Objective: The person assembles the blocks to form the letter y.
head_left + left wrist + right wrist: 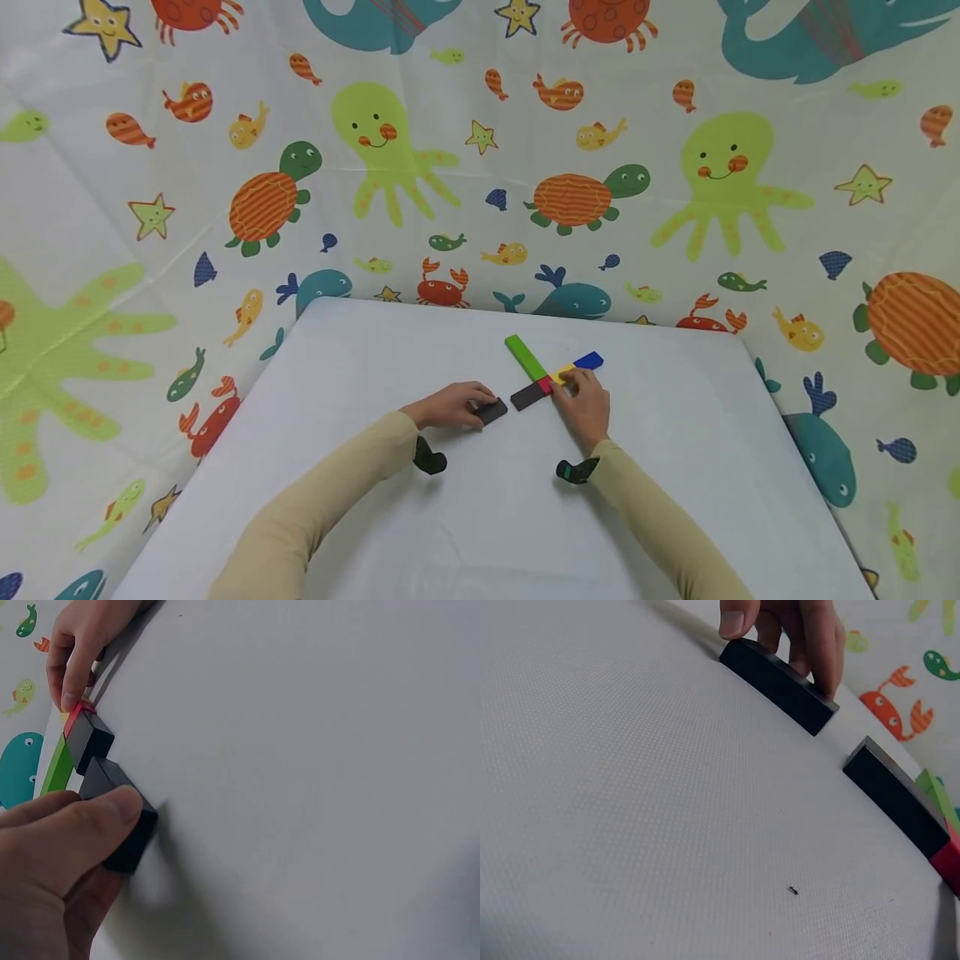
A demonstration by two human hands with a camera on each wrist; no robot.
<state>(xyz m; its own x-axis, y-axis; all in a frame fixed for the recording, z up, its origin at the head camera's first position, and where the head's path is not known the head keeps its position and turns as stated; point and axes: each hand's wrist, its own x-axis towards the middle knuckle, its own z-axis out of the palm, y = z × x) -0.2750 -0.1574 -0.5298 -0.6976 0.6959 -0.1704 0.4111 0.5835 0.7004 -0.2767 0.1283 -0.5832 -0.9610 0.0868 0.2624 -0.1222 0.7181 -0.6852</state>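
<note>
My left hand [448, 406] grips a black block [492, 412] between thumb and fingers, low over the white table. Just right of it lies a second black block [528, 397], with a gap between the two in the right wrist view. This second one meets a small red block [544, 385]. Beyond the red piece run a yellow block [557, 379] and a blue block [590, 360] in a slanting line. A long green block [525, 357] points up and left from the red one. My right hand [587, 408] pinches the yellow block, partly covering it.
The white table [360, 350] has its far edge a little beyond the blocks. Behind and beside it hangs a cloth [480, 242] printed with sea animals. A small dark speck [793, 890] lies on the tabletop.
</note>
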